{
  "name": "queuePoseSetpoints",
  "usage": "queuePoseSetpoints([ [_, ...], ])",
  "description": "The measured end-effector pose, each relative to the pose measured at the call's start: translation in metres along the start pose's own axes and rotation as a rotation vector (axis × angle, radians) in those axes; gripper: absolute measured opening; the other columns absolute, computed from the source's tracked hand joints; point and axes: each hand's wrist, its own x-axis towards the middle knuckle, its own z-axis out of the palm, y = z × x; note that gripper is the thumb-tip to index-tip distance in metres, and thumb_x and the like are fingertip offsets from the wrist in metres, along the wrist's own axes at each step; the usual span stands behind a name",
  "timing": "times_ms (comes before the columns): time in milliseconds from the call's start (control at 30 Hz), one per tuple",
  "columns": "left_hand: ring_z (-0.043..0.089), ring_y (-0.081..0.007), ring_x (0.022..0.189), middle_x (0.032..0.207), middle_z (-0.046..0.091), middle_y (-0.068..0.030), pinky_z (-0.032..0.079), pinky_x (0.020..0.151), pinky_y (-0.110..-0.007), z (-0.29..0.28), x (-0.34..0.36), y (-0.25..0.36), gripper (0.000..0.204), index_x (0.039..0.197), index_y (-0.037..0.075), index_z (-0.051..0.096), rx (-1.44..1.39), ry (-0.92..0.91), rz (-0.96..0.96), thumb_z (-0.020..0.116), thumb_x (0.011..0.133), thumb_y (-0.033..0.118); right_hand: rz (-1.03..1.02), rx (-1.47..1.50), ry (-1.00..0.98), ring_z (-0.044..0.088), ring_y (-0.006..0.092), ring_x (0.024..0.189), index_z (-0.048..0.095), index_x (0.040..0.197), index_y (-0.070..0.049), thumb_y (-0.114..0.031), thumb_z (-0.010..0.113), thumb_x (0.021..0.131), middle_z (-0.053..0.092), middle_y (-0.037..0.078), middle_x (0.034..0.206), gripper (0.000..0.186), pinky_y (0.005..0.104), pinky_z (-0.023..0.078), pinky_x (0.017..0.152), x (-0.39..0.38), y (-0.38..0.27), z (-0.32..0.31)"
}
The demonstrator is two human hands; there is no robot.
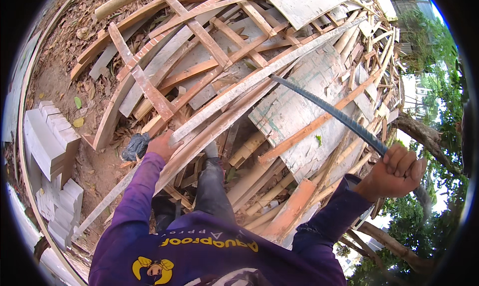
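Steel, dark and ribbed, the rebar rod [329,109] runs from the right hand [396,171] toward 10 o'clock, and its far tip ends over the pale plywood sheet [299,106] near the middle of the picture. The right hand is closed in a fist around the near end of the rod, so almost the whole rod lies above and to the left of the grip. The left hand [162,145] sits at about 8 o'clock from the centre. Its fingers are wrapped around a long grey wooden batten [249,81], which goes up toward 2 o'clock across the heap and down toward 7 o'clock past the purple sleeve. The grip is near the lower part of this batten. Under both hands lies a big pile of scrap planks [199,41], reddish and grey, crossing in all directions. At 9 o'clock stands a stack of white blocks [50,141] on the bare soil. At 3 o'clock there are trees [429,131].
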Motion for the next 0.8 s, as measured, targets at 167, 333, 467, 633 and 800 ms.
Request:
queuePoseSetpoints([
  [167, 0.067, -0.0406, 0.112, 0.125, 0.068, -0.0192, 0.054, 0.092, -0.051, 0.018, -0.005, -0.015, 0.073, 0.136, 0.01, 0.055, 0.025, 0.049, 0.045, 0.059, 0.093, 0.069, 0.057, -0.086, 0.154, 0.024, 0.0081, 0.044, 0.031, 0.071, -0.018, -0.018, 0.037, 0.106, 0.028, -0.004, 0.053, 0.036, 0.0287, 0.032, 0.048, -0.02, -0.01, -0.101],
  [333, 0.066, -0.0408, 0.113, 0.129, 0.066, -0.0176, 0.054, 0.095, -0.048, 0.033, -0.032, 0.033, 0.065, 0.135, 0.011, 0.058, -0.077, 0.014, -0.022, 0.069, 0.092, 0.059, 0.073, -0.059, 0.086, 0.024, 0.0089, 0.042, 0.032, 0.067, -0.017, -0.021, 0.039, 0.106, 0.029, -0.002, 0.053, 0.04, 0.027, 0.025, 0.041, 0.04, -0.005, -0.001],
  [467, 0.066, -0.0392, 0.113, 0.127, 0.067, -0.0164, 0.054, 0.095, -0.047, 0.049, -0.038, 0.021, 0.063, 0.134, 0.012, 0.059, -0.048, 0.15, -0.018, 0.072, 0.09, 0.056, 0.07, 0.031, -0.117, 0.024, 0.0082, 0.041, 0.032, 0.068, -0.016, -0.018, 0.044, 0.104, 0.029, -0.002, 0.054, 0.038, 0.027, 0.023, 0.04, 0.091, -0.002, 0.025],
  [633, 0.064, -0.0359, 0.122, 0.135, 0.065, -0.0153, 0.053, 0.1, -0.048, 0.037, -0.029, 0.034, 0.071, 0.143, 0.016, 0.054, -0.023, 0.016, -0.109, 0.063, 0.092, 0.065, 0.146, -0.05, -0.051, 0.024, 0.0089, 0.042, 0.032, 0.065, -0.017, -0.017, 0.047, 0.104, 0.029, -0.002, 0.054, 0.042, 0.0268, 0.025, 0.041, 0.16, 0.018, 0.004],
  [800, 0.066, -0.0397, 0.116, 0.13, 0.066, -0.021, 0.052, 0.1, -0.048, 0.009, -0.017, 0.05, 0.077, 0.141, 0.014, 0.054, -0.07, -0.04, -0.172, 0.068, 0.088, 0.067, 0.206, -0.004, -0.079, 0.023, 0.0087, 0.04, 0.033, 0.063, -0.018, -0.017, 0.045, 0.104, 0.028, -0.002, 0.052, 0.043, 0.0267, 0.025, 0.041, 0.219, 0.022, -0.043],
])
